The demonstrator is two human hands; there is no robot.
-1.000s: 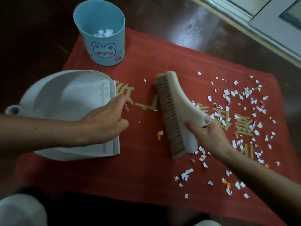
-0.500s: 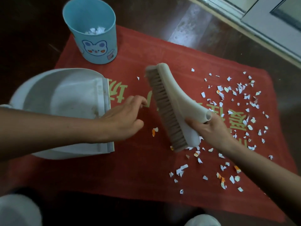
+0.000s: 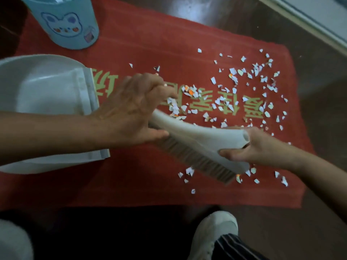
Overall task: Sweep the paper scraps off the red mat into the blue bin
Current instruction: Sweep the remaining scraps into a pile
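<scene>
Two bare hands meet over the red mat (image 3: 150,44), which lies on a dark floor (image 3: 309,62). At far left a white dustpan (image 3: 47,91) rests with its flat lip on the mat's left part, its mouth facing right. Behind it, at the mat's far left corner, stands the blue bin (image 3: 69,25) with a cartoon animal face on its wall; its top is cut off by the frame edge.

Just right of the dustpan lip, the left hand (image 3: 129,113) reaches across, fingers spread and curled, its thumb lying against the bristle side of the brush (image 3: 202,145) at the brush's near-left end. The motion blur is such that I cannot tell whether this grip is closed on the brush head or only touching it. The brush lies slanted, bristles toward the camera, head low left, handle to the right.

Further right, the right hand (image 3: 261,149) has its grip clamped on the brush handle, thumb beneath and fingers wrapped behind it.

Paper scraps (image 3: 234,91) lie scattered on the mat's right half, mostly beyond the brush, with a smaller cluster just below its bristles. A white shoe (image 3: 214,233) shows at the bottom edge.
</scene>
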